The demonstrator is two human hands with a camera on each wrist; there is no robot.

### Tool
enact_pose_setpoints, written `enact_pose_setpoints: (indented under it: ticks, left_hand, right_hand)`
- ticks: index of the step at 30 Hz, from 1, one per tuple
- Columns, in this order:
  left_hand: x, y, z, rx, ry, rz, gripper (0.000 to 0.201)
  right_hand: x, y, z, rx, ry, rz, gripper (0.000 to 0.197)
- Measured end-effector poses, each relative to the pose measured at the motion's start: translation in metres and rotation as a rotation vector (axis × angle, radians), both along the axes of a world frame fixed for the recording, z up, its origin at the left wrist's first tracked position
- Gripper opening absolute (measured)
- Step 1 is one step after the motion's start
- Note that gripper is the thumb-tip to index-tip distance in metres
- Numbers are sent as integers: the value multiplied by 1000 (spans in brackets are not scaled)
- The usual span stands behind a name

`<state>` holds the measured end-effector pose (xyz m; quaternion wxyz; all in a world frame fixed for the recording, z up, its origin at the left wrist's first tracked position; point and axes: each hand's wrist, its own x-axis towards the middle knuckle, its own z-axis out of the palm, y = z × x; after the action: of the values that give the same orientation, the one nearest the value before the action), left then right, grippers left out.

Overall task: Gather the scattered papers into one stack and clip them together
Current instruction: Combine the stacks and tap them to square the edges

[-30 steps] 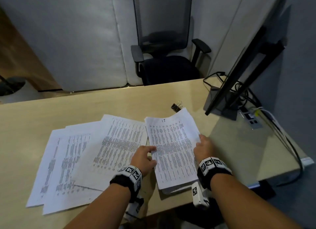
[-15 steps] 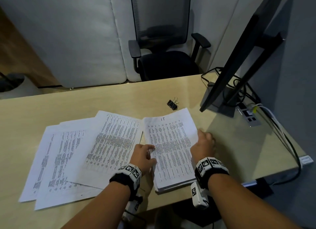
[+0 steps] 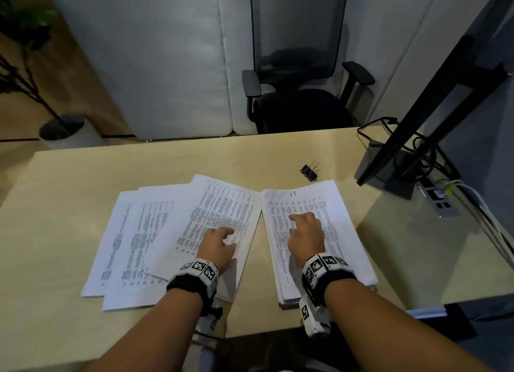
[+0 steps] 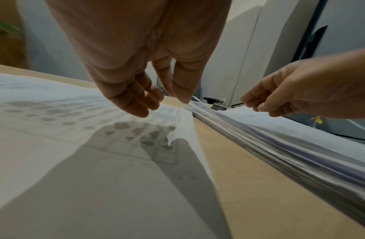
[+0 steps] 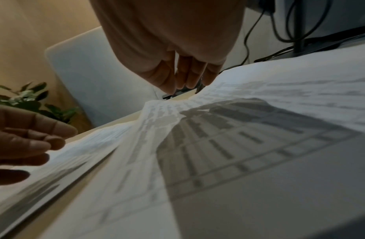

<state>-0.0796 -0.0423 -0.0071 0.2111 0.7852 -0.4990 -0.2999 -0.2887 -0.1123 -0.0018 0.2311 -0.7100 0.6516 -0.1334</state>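
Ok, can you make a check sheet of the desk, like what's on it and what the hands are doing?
Surface: wooden desk.
Job's things: thick paper stack at right; loose sheets fanned at left; binder clip beyond the stack, unused.
Clutter: nothing seen.
Hands: left hand over the loose sheets; right hand over the stack, fingers relaxed.
Cables: black and white cables behind the monitor.
Surroundings: office chair, potted plant.

Chair (image 3: pixel 299 104), monitor (image 3: pixel 434 104) (cables behind), plant (image 3: pixel 25 65)

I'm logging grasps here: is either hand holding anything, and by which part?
Nothing is held. The left hand hovers over the loose sheets, fingers relaxed; the right hand is over the stack, not gripping it.
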Motion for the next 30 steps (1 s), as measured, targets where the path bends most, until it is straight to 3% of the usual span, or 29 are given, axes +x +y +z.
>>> enact_pose_setpoints:
  ticks: [10, 14, 18, 22, 27, 30]
  left_hand:
    - [109, 46, -5, 134, -206, 242, 46]
    - [144, 55, -12, 293, -242, 208, 62]
    - [157, 50, -9, 310, -196, 222, 56]
    - [164, 47, -6, 351, -163, 207, 48]
    - [160, 44, 0, 190, 28, 192, 39]
    - [165, 51, 7, 21, 55, 232, 41]
  right_hand:
    - [92, 28, -13, 118, -147, 266, 44]
    - [117, 40, -25, 266, -39, 364, 61]
    - [127, 44, -25, 265, 96, 509, 70]
    - [133, 43, -24, 290, 22, 505, 60]
    - [138, 43, -20, 246, -35, 450, 50]
    - [141, 39, -18, 233, -194, 229, 63]
